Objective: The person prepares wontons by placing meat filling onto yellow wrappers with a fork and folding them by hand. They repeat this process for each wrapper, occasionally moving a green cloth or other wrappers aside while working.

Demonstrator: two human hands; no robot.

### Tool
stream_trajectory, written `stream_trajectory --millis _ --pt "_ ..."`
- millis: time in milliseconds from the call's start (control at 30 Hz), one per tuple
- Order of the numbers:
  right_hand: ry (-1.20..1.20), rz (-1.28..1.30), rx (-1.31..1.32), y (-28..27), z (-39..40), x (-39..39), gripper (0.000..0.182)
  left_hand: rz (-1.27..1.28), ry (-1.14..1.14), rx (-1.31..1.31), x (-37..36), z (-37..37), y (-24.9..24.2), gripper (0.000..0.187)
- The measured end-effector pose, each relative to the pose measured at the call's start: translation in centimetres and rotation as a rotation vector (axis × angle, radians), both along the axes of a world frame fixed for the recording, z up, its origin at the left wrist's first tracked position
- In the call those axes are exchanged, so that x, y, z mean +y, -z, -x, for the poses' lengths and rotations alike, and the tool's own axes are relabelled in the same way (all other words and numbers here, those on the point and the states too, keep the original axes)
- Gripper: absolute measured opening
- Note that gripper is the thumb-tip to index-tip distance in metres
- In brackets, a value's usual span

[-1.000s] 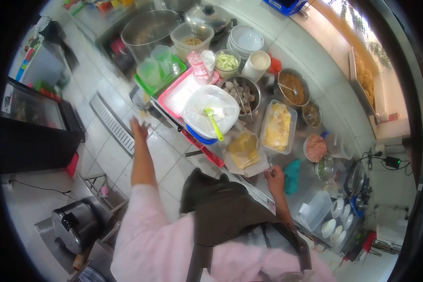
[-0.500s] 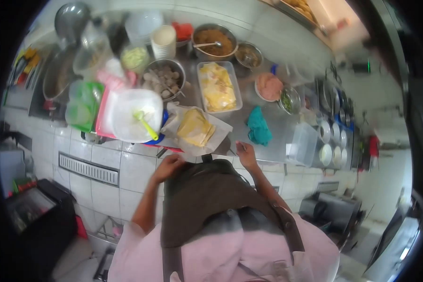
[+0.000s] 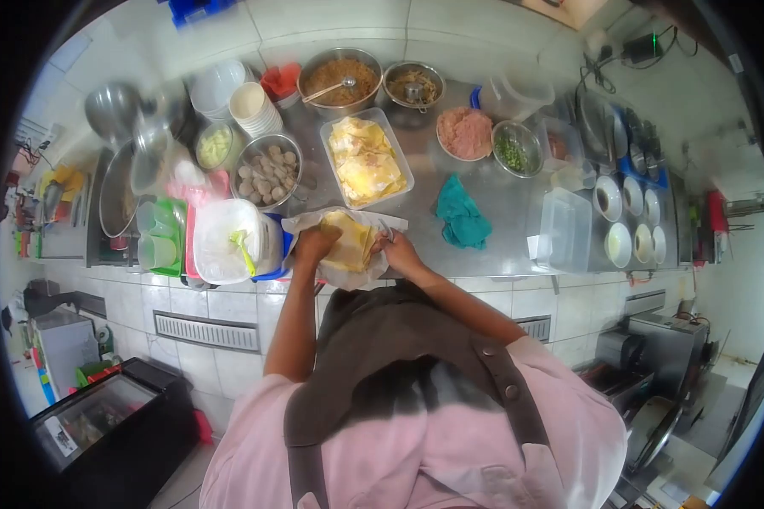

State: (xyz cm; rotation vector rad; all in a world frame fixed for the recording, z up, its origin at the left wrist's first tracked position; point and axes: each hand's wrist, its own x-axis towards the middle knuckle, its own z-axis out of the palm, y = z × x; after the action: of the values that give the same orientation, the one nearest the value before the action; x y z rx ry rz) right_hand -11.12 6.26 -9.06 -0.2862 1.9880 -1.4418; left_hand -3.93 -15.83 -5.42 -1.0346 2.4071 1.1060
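Observation:
A stack of yellow sheets (image 3: 346, 243) lies on white paper (image 3: 393, 223) at the front edge of the metal counter. My left hand (image 3: 316, 244) is closed at the left side of the stack, its fingertips on the sheets. At the stack's right side, my right hand (image 3: 401, 254) is closed round a thin metal tool (image 3: 387, 229), partly hidden by the fingers. Behind the stack stands a clear tray (image 3: 409, 181) of yellow folded pieces. Left of my left hand is a white tub (image 3: 215, 246) with a lime-green spoon (image 3: 246, 253).
Bowls of meatballs (image 3: 267, 176), brown filling (image 3: 356, 82), pink minced meat (image 3: 464, 134) and chopped greens (image 3: 516, 151) stand round the counter. A teal cloth (image 3: 463, 216) lies right of the paper. Further right are a clear container (image 3: 566, 229) and several small bowls (image 3: 619, 244).
Both hands have moved forward and inward from the counter's front edge onto the yellow stack. The view has shifted, showing more of the wall and counter.

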Motion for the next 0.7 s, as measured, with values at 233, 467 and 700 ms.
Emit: stream_trajectory --millis 233,467,700 --pt "-0.092 0.011 0.168 3.4 0.6 0.1 0.024 0.081 -0.022 0.115 1.2 0.9 0.2 0.064" --pt "-0.146 0.169 0.028 4.0 1.2 0.5 0.020 0.185 0.105 0.105 2.4 1.3 -0.9 0.063" --pt "-0.121 0.201 0.107 2.2 1.4 1.0 0.016 -0.041 -0.051 0.294 5.1 0.2 -7.8 0.046"
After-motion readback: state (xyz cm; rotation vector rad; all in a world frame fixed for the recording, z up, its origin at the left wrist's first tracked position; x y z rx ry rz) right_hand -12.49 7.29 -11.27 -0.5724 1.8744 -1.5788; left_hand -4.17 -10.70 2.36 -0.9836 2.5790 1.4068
